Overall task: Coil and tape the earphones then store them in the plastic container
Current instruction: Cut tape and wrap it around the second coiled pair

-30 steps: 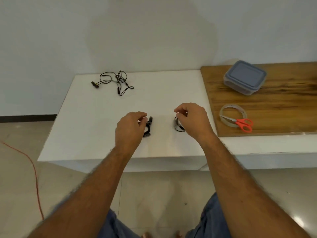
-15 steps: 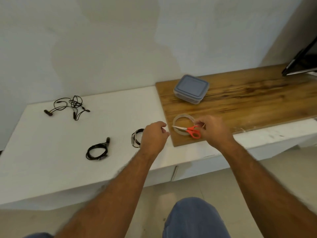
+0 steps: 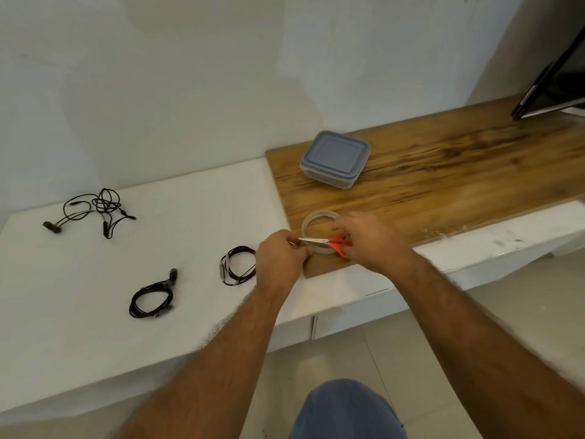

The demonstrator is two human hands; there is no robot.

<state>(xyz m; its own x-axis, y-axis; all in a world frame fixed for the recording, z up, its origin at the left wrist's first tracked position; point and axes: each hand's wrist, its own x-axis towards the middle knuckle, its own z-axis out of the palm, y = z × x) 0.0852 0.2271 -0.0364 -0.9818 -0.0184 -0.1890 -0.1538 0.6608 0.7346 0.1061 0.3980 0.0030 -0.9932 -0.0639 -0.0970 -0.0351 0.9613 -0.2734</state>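
**Both hands at the tape roll, two coils waiting on the white tabletop**

The left hand [image 3: 280, 259] curls its fingers at the near-left rim of the clear tape roll [image 3: 308, 221], apparently steadying it or feeling for the free end; whether it pinches the roll itself cannot be told. The right hand [image 3: 372, 240] reaches over the orange-handled scissors [image 3: 335, 243], which lie across the roll, its fingers bent down at the handles; a firm grip is not visible. Roll and scissors sit at the near-left corner of the wooden board [image 3: 443, 172], close to the work, presumably so tape can be drawn and cut without reaching far.

Two coiled earphones lie on the white tabletop [image 3: 190, 201]: one coil [image 3: 239, 266] just left of the left hand, another [image 3: 152, 299] nearer the front edge. Whether either is already taped cannot be told. A third, tangled set [image 3: 95, 210] rests toward the far-left corner, uncoiled. The plastic container [image 3: 335, 158], lid on, stands near the far-left edge of the board, well apart from the coils. Judged from this layout, the step in hand is fetching tape; storing has not begun.
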